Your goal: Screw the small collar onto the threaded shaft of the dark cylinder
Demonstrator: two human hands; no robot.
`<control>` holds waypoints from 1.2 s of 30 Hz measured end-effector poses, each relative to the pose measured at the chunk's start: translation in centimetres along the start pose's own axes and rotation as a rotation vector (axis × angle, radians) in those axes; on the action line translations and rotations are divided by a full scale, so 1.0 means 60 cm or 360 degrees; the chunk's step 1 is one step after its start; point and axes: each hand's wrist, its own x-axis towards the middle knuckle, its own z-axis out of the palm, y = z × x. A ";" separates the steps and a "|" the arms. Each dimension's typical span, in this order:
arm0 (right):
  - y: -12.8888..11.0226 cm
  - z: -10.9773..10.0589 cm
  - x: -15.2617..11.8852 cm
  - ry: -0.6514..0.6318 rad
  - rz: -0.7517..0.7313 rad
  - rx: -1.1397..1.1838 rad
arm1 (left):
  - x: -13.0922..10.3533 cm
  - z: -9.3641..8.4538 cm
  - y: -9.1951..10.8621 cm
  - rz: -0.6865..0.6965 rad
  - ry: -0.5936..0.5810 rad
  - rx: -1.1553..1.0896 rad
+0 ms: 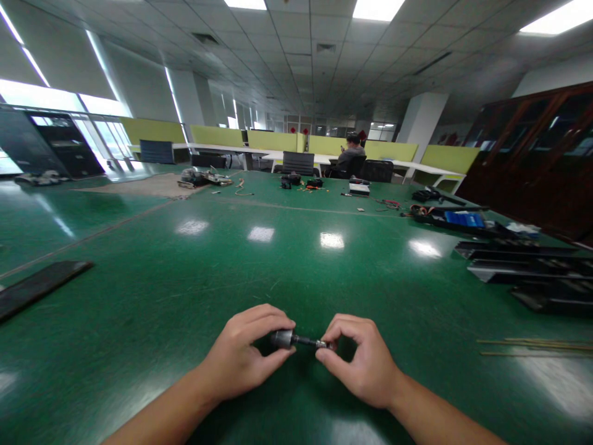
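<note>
Low in the head view, my left hand (245,355) has its thumb and fingers closed around a dark metal cylinder (282,338). A thin dark shaft (306,340) extends from the cylinder toward the right. Its silvery far end is pinched between the thumb and fingertips of my right hand (364,358). Cylinder and shaft lie roughly level, just over the green tabletop (222,278). Part of the cylinder is hidden by the left fingers, and the right fingertips cover the shaft's tip.
Dark metal channels (523,270) and thin brass-coloured rods (532,346) lie on the right. A dark flat bar (41,287) rests at the left. Farther back are a black tray with blue items (463,219) and small tools. A person (353,154) sits beyond the table.
</note>
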 end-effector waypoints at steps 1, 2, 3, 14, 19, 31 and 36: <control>0.000 0.000 0.001 0.0004 0.0000 0.0000 | 0.000 0.000 0.000 0.0005 0.0004 0.0001; 0.001 0.000 0.001 0.0005 0.0000 0.0000 | 0.000 0.000 -0.001 0.0010 0.0010 0.0002; 0.001 0.001 0.001 0.0007 -0.0001 0.0000 | 0.001 0.000 -0.001 0.0012 0.0017 0.0004; 0.001 0.000 -0.001 0.0015 -0.0014 0.0031 | 0.001 -0.001 -0.005 0.0031 0.0024 0.0014; 0.002 0.000 -0.002 0.0019 -0.0006 0.0031 | -0.001 -0.004 -0.006 0.0024 0.0020 0.0025; 0.007 -0.001 -0.001 0.0024 -0.0010 0.0014 | -0.001 -0.004 -0.008 0.0025 0.0032 0.0025; 0.006 -0.001 0.000 0.0026 -0.0003 0.0009 | 0.001 -0.005 -0.009 0.0022 0.0028 0.0023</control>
